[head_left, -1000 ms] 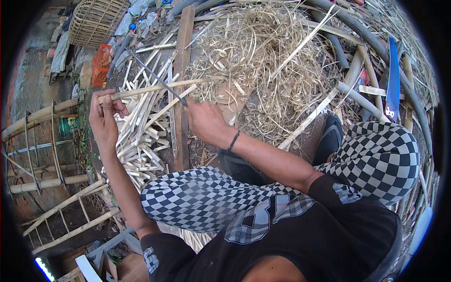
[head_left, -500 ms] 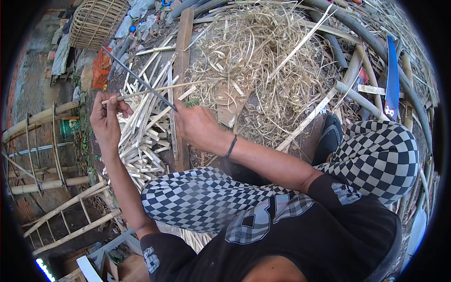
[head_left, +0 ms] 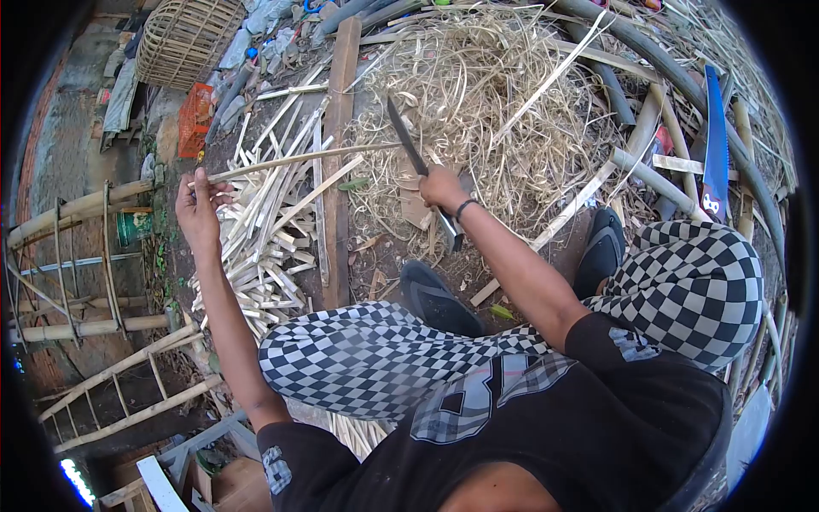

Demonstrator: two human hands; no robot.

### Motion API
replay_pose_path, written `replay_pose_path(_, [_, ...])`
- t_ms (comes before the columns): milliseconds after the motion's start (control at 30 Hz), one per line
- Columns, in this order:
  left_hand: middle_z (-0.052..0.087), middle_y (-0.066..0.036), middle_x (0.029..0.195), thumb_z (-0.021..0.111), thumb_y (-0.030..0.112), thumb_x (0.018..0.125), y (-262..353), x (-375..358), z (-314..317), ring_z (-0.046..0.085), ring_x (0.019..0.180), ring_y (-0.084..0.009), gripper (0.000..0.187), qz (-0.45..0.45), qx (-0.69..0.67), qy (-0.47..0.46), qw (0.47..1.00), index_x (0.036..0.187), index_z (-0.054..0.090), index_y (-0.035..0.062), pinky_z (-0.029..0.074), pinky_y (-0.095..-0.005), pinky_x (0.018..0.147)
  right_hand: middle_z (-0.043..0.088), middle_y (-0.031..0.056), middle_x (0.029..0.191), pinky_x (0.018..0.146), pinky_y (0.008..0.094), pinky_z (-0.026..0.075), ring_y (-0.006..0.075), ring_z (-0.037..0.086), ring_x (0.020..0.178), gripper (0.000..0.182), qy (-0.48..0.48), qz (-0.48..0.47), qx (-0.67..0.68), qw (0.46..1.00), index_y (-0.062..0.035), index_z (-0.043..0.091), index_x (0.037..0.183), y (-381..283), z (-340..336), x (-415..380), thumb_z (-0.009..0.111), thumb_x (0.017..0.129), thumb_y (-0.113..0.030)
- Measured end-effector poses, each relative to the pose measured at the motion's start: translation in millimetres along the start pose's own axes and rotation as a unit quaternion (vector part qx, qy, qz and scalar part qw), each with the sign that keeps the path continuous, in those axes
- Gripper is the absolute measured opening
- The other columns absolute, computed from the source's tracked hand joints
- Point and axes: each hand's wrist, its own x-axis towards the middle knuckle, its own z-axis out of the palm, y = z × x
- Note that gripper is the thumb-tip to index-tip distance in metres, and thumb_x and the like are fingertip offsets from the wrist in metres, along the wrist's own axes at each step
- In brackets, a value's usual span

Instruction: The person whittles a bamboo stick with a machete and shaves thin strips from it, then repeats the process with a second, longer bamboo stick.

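Observation:
Pinched in my left hand (head_left: 200,209) is one end of a thin bamboo strip (head_left: 307,157). The strip runs rightward, bowing slightly, and its far end meets the blade of a long dark knife (head_left: 403,132). My right hand (head_left: 443,189) is wrapped round the knife's handle, with the blade pointing up and away from me. Beneath the strip lies a heap of split bamboo sticks (head_left: 269,243). Beyond the knife spreads a big pile of curled bamboo shavings (head_left: 486,85).
A wooden plank (head_left: 338,111) lies between sticks and shavings. On the right are a blue-bladed saw (head_left: 715,145) and bamboo poles (head_left: 661,186). A woven basket (head_left: 183,43), an orange crate (head_left: 195,119) and a bamboo ladder-like frame (head_left: 128,418) are on the left.
My right hand has moved right with the knife, from near my left hand to the strip's far end. My left hand keeps its hold, shifting slightly.

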Motion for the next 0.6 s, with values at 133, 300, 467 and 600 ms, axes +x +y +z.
replay_pose_path(133, [0.07, -0.02, 0.105, 0.054, 0.03, 0.106, -7.8, 3.5, 5.7, 0.072, 0.09, -0.0245, 0.03, 0.013, -0.036, 0.041, 0.998, 0.094, 0.053, 0.003, 0.063, -0.0328, 0.078, 0.071, 0.0249, 0.079, 0.072, 0.0437, 0.057, 0.0336, 0.074, 0.08, 0.039, -0.013, 0.0, -0.066, 0.998, 0.0074, 0.064, 0.11, 38.4, -0.5, 39.4, 0.063, 0.093, -0.027])
replay_pose_path(300, [0.068, -0.026, 0.114, 0.052, 0.027, 0.107, -11.1, 8.6, 13.6, 0.072, 0.1, -0.0328, 0.027, -0.048, -0.169, 0.059, 0.983, 0.102, 0.051, 0.0014, 0.062, -0.0392, 0.086, 0.067, 0.0168, 0.081, 0.056, 0.0383, 0.051, 0.0234, 0.063, 0.059, 0.037, -0.046, 0.018, 0.143, 0.988, 0.0071, 0.057, 0.116, 27.2, -7.0, 30.4, 0.051, 0.103, -0.027])
replay_pose_path(467, [0.067, -0.018, 0.1, 0.047, 0.029, 0.109, -35.6, 28.7, 10.6, 0.065, 0.11, -0.0348, 0.028, -0.058, -0.331, 0.089, 0.938, 0.107, 0.049, 0.0015, 0.052, -0.0513, 0.106, 0.054, 0.0035, 0.069, 0.043, 0.0299, 0.043, 0.0115, 0.05, 0.051, 0.025, -0.187, 0.128, 0.332, 0.916, -0.0035, 0.049, 0.119, 7.2, -12.7, 12.0, 0.045, 0.108, -0.026])
replay_pose_path(600, [0.042, -0.002, 0.073, 0.035, 0.04, 0.111, -39.4, 35.7, 12.9, 0.045, 0.071, -0.0171, 0.041, -0.039, -0.488, 0.04, 0.871, 0.084, 0.044, 0.0109, 0.051, -0.0379, 0.077, 0.051, 0.0008, 0.066, 0.042, 0.0287, 0.043, 0.0109, 0.049, 0.05, 0.025, -0.201, 0.135, 0.318, 0.917, -0.0061, 0.048, 0.119, 5.3, -18.8, 6.0, 0.044, 0.109, -0.028])
